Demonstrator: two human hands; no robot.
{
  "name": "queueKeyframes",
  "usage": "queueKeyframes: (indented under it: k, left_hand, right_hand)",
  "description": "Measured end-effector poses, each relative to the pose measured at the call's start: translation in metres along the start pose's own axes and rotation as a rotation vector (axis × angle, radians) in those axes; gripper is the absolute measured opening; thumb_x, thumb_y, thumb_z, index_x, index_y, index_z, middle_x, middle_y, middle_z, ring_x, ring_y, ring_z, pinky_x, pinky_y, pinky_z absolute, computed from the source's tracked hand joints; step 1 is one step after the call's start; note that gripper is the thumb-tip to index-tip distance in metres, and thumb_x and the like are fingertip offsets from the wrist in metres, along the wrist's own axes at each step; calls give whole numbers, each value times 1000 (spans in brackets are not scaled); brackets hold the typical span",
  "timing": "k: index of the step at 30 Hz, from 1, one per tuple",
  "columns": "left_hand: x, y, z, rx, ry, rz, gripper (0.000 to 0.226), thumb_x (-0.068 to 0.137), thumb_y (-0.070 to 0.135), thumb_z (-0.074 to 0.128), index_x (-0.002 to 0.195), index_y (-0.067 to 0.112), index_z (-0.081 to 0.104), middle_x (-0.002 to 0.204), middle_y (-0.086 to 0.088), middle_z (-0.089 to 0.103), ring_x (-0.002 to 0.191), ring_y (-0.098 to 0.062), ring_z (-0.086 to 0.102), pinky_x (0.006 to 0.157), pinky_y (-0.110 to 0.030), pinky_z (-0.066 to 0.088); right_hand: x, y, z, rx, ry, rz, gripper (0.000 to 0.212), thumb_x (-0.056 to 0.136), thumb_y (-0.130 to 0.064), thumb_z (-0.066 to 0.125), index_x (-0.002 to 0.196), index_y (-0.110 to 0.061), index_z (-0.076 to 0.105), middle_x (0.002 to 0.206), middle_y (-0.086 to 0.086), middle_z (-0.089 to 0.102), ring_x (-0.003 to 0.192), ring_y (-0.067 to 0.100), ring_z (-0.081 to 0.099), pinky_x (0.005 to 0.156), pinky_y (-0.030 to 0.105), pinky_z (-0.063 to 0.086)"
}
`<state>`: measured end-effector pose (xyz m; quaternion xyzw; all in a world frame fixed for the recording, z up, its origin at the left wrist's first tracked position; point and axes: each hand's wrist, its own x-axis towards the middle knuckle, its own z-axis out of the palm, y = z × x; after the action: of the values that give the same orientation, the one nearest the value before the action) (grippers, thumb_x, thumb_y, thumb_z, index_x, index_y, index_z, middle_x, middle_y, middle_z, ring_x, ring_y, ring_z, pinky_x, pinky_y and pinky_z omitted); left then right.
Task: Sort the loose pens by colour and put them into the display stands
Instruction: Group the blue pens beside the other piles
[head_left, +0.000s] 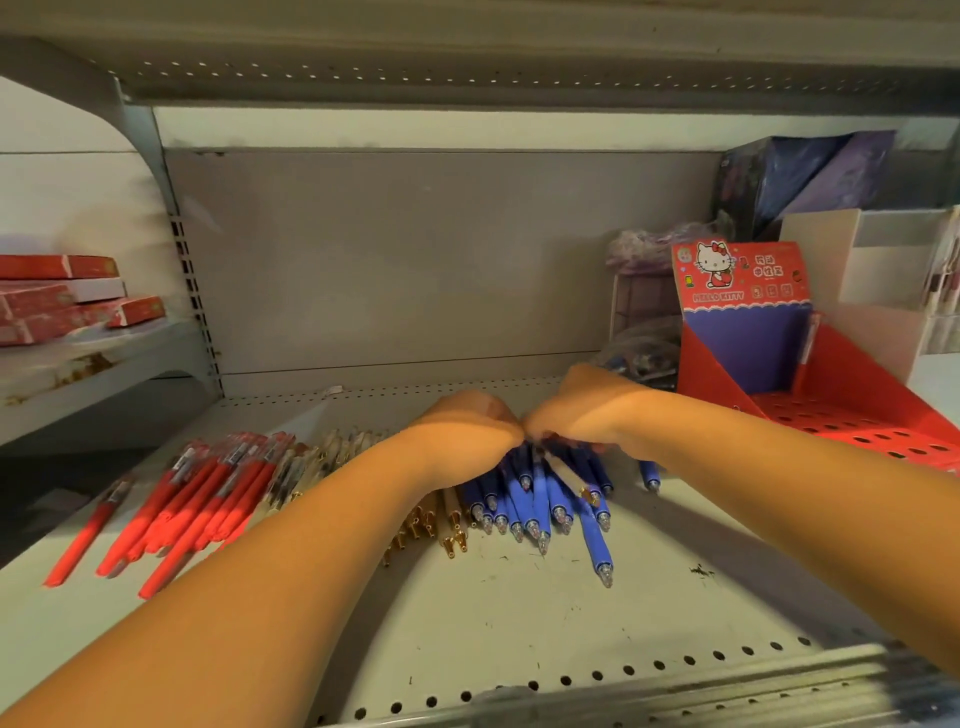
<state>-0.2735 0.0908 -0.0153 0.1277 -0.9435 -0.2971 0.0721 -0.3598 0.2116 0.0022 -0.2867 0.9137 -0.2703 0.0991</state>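
A bundle of blue pens is gripped by both hands on a white perforated shelf, just left of the red Hello Kitty display stand. The left hand and the right hand are pressed knuckle to knuckle over the bundle's far ends, fingers curled down around the barrels, fingertips hidden underneath.

The blue pens are laid with their long axes running from the back panel toward the shelf's front edge, clear tips pointed at the camera and fanned slightly. One longer-reaching blue pen is pushed out ahead of the rest. Another stray blue pen is left apart on the stand's side of the bundle. A single beige pen is laid slantwise across the blue ones.

Left of the bundle, farther from the stand, beige pens with gold tips are grouped, tips frontward. Farthest from the stand, red pens are spread on a diagonal, near ends slanted leftward.

Inside the stand, one pen is stood upright against its right wall. Red boxes are stacked on a neighbouring shelf well to the stand's left.
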Motion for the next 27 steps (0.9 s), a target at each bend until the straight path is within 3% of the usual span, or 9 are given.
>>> queueKeyframes:
  k: [3,5,8,12,15,19,22,25,27]
  left_hand:
    - [8,3,-8,-222,115,-99,10,88,17,68,80,14,72,67,2,75,58,-10,68,66,-27,59]
    - [11,0,-11,-258,190,-151,14,92,12,65,79,15,67,69,-1,75,62,-13,72,71,-32,62]
    - [9,-9,-13,-95,210,-151,11,93,9,60,92,5,70,91,-9,73,84,-25,70,84,-41,59]
    - [2,-8,-10,72,133,-130,16,85,9,62,92,2,74,83,-13,70,75,-25,65,69,-34,56]
    - [1,-8,-8,114,102,-141,17,85,11,64,98,8,74,94,-12,73,87,-25,69,77,-35,58]
    - [2,-6,-13,28,152,-230,14,90,19,65,87,6,69,80,-9,69,68,-21,66,67,-31,59]
    - [-2,-5,-27,-304,174,-349,14,91,17,68,91,3,66,82,-11,73,64,-20,72,63,-31,62]
    - [-11,-10,-46,-508,239,-336,8,90,9,68,91,2,67,70,-11,75,64,-20,74,61,-32,62]
    - [-17,-19,-61,-511,304,-317,5,88,6,69,89,1,67,63,-9,73,59,-19,73,53,-26,59]
  right_hand:
    - [4,-10,-2,181,-53,-40,10,78,-15,69,70,-11,66,59,0,67,49,9,59,47,17,49]
    - [8,-15,3,28,-85,-76,14,80,-20,73,76,-11,64,68,3,66,60,14,62,51,21,53]
    - [11,-15,8,-252,-70,-112,19,84,-24,71,82,-11,57,74,5,60,61,20,61,52,25,51]
    - [8,-16,6,-263,-179,-80,27,79,-38,76,74,-13,67,57,-3,64,54,13,60,48,20,49]
    - [6,-21,9,-336,-257,-97,24,80,-38,75,71,-17,68,60,-5,64,56,11,59,49,20,50]
    - [1,-28,6,-123,-212,-91,15,83,-20,74,84,-6,70,64,1,70,54,10,65,50,20,52]
    - [-4,-36,3,121,-109,-152,15,83,-17,76,86,-3,71,63,2,71,51,9,66,51,18,53]
    - [-9,-45,10,314,-106,-258,14,83,-15,77,91,-5,73,74,4,75,67,11,73,66,23,59]
    - [-10,-49,14,398,-147,-287,17,83,-15,75,97,-6,72,81,4,76,75,13,74,74,26,60]
